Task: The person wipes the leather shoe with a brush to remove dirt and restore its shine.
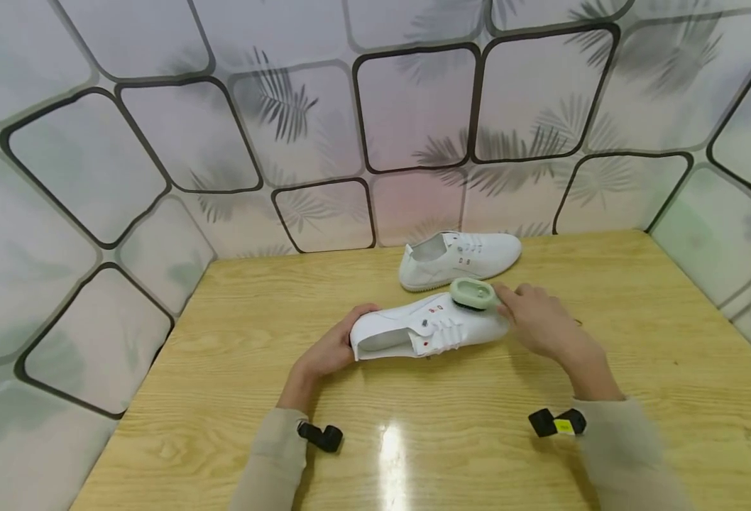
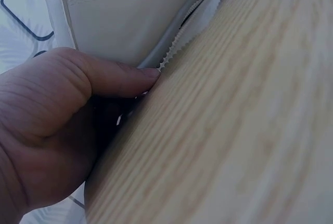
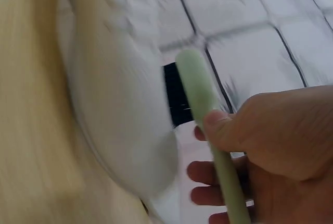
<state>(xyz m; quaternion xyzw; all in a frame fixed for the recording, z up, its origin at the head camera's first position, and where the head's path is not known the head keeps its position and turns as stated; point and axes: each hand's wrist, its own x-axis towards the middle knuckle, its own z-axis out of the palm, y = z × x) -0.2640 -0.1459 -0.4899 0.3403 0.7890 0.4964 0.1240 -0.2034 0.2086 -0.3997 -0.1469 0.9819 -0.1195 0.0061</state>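
Note:
A white lace-up shoe [image 1: 401,319] lies over the wooden table, heel to the left and toe to the right. My left hand [image 1: 340,341] grips its heel; in the left wrist view the thumb [image 2: 119,78] presses low on the heel, by the sole edge. My right hand [image 1: 537,319] holds a pale green brush [image 1: 473,292] with dark bristles [image 3: 177,94]. In the head view the brush head overlaps the far upper side of the shoe near the toe. The right wrist view shows the fingers curled round the brush handle [image 3: 229,182].
A second white shoe [image 1: 490,257] rests just behind the first, toe also to the right. The wooden table [image 1: 254,440] runs back to a patterned curtain or wall [image 1: 318,142]. Each sleeve carries a small black camera [image 1: 321,436] at the wrist.

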